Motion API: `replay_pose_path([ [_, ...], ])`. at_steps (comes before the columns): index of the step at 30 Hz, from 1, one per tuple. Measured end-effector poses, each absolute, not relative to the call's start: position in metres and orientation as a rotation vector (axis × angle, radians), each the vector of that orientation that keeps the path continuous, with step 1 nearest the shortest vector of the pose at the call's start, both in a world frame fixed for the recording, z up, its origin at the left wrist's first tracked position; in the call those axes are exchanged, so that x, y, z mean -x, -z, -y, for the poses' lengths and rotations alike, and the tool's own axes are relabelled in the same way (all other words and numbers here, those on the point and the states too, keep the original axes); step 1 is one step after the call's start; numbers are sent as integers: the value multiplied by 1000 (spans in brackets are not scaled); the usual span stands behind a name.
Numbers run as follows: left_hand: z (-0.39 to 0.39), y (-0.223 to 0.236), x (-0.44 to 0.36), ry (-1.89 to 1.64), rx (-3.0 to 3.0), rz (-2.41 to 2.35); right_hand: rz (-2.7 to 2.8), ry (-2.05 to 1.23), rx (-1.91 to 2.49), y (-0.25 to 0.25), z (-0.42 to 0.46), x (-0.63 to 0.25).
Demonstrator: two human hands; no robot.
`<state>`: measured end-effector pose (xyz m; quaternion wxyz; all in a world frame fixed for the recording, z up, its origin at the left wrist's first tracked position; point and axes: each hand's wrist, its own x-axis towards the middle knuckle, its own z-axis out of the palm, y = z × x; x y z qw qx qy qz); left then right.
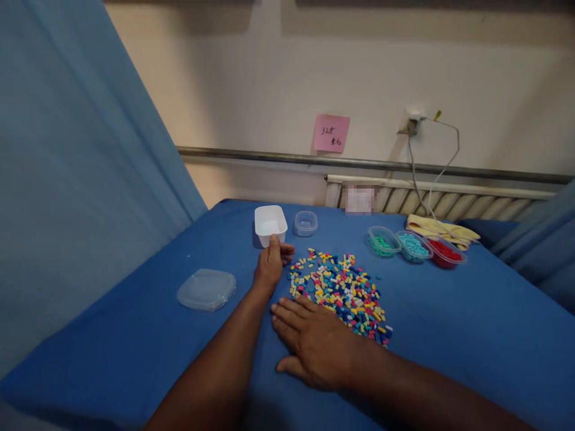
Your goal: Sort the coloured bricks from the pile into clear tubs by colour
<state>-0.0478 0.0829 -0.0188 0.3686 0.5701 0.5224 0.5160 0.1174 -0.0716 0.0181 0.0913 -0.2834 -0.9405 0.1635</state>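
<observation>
A spread of small multicoloured plastic pieces (344, 287) lies on the blue-covered table. My left hand (271, 263) is on edge at the left of this spread, fingers reaching rightward and thumb raised. Just beyond it stands a white plastic container (271, 222); whether the thumb touches its front wall, I cannot tell. My right hand (314, 341) rests palm down at the near left edge of the pieces, its fingers stretched out and covering some of them. Neither hand visibly grips anything.
A small clear tub (306, 224) stands beside the white container. Clear lids (207, 290) lie at left. Toward the right are tubs of green (383, 244), light blue (413, 246) and red pieces (445, 252), with a yellow cloth (440, 228) behind. A curtain (81, 149) hangs left.
</observation>
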Motion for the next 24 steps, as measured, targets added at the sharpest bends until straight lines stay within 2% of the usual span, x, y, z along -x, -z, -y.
replay_pose_path([
  [10,-81,22,44,-1272,-1494,-1297,2696,-549,1178,-2,75,-168],
  [18,-81,26,43,-1236,-1507,-1283,2575,-460,1460,13,89,-217],
  [24,-81,25,41,-1238,-1519,-1300,2633,-555,1333,6,91,-201],
])
